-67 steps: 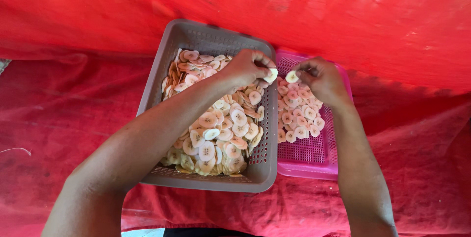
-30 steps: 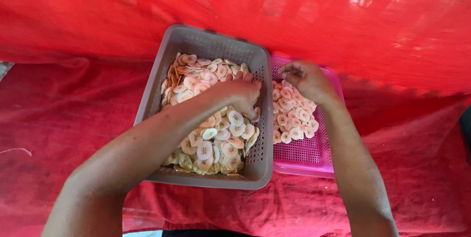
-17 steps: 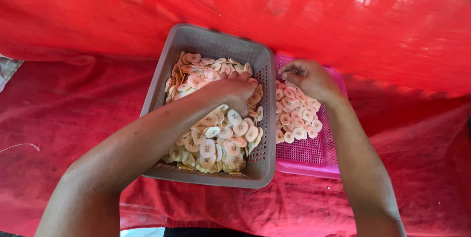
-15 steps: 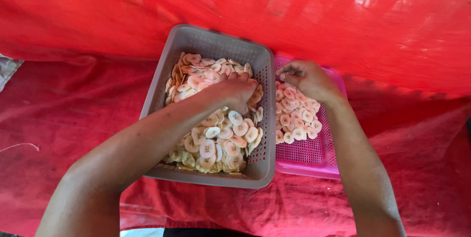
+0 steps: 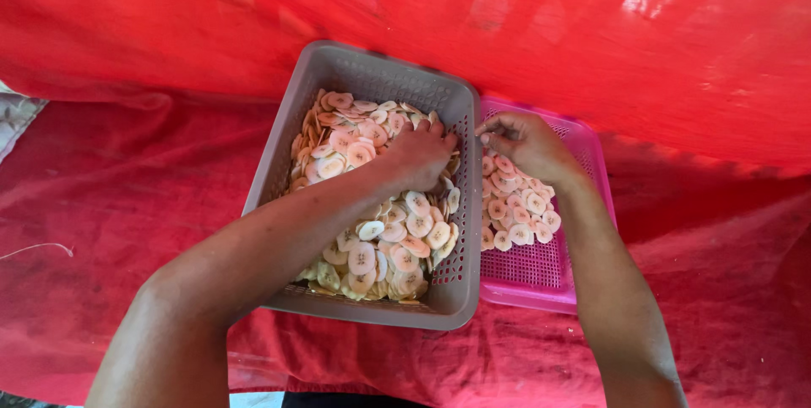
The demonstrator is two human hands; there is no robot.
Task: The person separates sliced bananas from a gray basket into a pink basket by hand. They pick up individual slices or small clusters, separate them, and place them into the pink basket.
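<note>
Red cloth point(image 5: 110, 205) underneath and a red sheet point(image 5: 591, 28) hung behind, both lit through the fabric. At centre-left, grey perforated basket point(image 5: 283, 159), long axis running away from the viewer, heaped with pale round slices point(image 5: 372, 239), each with a darker centre. Left hand point(image 5: 420, 150) palm-down in the far right corner of that heap, fingers curled into the slices and loosely bunched; whether a slice sits pinched between them cannot be told, the fingertips being buried. Touching the grey basket's right wall, lower pink tray point(image 5: 541, 277), long axis likewise running away from the viewer, with a thinner single layer of sorted slices point(image 5: 515, 205) in its near-left half and bare mesh beyond and toward the front. Right hand point(image 5: 524, 142) above the tray's far left corner, fingers drawn together at the tips as in a pinch, apparently on one slice, though the slice itself barely visible. Hands close together, parted only by the shared basket wall; heap directly under the left hand, sorted layer just nearer the viewer than the right hand. Left hand nearer the heap, right hand nearer the tray.
</note>
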